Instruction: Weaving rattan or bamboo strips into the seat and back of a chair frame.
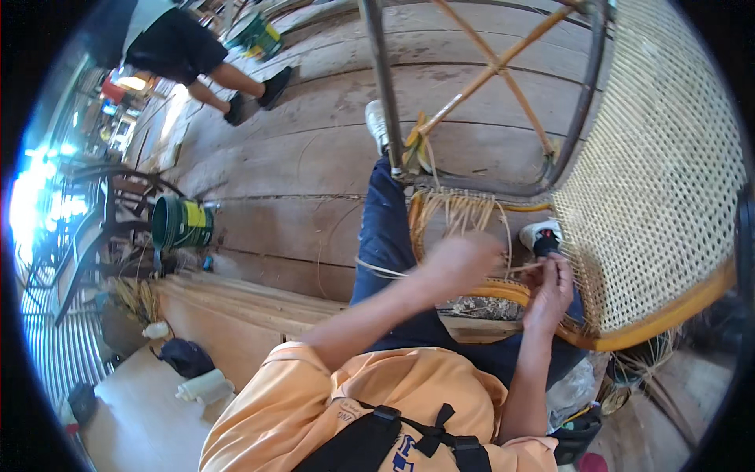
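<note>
Daylit scene, bright and evenly exposed across the weathered grey wooden plank floor (299,149). Strongest light from the left rim, blown out to blue-white glare beside the dark curved chair frames (94,228). Soft, short shadows only; none hard-edged. Sunlit sheen on the pale woven cane panel (661,173) at right. Slight motion blur on the left hand (460,263); right hand (550,293) sharper. Marked fisheye bending of planks and the dark metal tube frame (383,86) toward the rim, black vignette at all corners, softened detail near the edges.
</note>
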Demonstrator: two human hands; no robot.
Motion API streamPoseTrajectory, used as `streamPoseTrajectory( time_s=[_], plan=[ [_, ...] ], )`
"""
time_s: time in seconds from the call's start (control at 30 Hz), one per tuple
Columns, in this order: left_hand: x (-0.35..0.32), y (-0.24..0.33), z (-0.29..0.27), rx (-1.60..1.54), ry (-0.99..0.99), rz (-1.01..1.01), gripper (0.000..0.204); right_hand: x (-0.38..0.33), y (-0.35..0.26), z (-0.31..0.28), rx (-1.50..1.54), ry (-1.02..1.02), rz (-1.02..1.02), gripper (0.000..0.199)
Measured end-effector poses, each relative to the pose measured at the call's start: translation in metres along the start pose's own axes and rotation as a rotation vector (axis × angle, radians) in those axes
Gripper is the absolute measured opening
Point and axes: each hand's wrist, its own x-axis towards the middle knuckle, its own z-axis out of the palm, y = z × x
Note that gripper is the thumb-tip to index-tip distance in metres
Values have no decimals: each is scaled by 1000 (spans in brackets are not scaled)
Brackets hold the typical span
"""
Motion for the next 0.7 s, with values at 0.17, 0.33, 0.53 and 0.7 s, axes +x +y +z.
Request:
streamPoseTrajectory(
  time_s=[0.17,0.33,0.53,0.7],
  plan=[
    [17,48,73,54,214,48,21,6,12,-44,57,41,-58,21],
    [14,35,93,76,125,-3,17,-7,7,-48,-39,82,-7,19],
    [21,34,100,8,150,202,15,-11,0,-60,-27,98,-60,15],
    [19,34,83,-46,94,350,15,-19,-9,-44,-97,135,-128,10]
  ],
)
